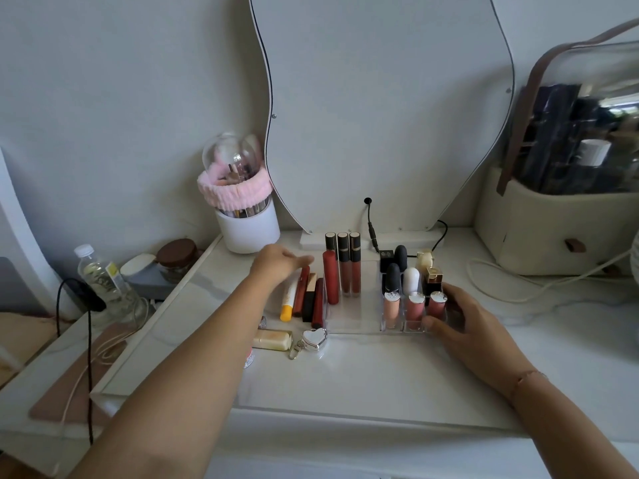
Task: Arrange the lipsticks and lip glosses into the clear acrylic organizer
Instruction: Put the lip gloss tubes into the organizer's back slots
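Table [363, 375]: white, with a big wavy mirror [380, 115] standing at the back.
Brush cup [247, 229]: white, in the back left corner, with a clear dome on top and a fluffy pink headband [235, 188] round it.
Off the left edge: a water bottle [103, 281] and a jar with a brown lid [178, 257].
Right side: a big beige case [553, 236], with a white cord [518, 288] lying in front of it.
Black cable [371, 223]: hangs from the mirror, right behind the organizer.
In the way: the left arm lies across the table and hides part of some small things beside it.
Clear acrylic organizer [345, 321]: sits in the middle of the table, in front of the mirror.
Organizer, left part: three tall lip glosses [344, 271] stand at the back; the front is bare.
Organizer, right part: three rows of three; pink glosses with silver caps [415, 307] stand in front, and black, white and gold lipsticks [411, 280] stand behind.
Loose tubes [310, 299]: four lie side by side on the table, just beside the organizer's left wall.
Near them: a shiny heart case [313, 338] and a small cream bottle [273, 340] lying down.
Left hand [276, 266]: reaches over the loose tubes, fingers fairly straight and close together; it is blurry, so I cannot tell if they touch a tube.
Right hand [473, 326]: holds the organizer's right end, thumb on the front, fingers curled round the side.
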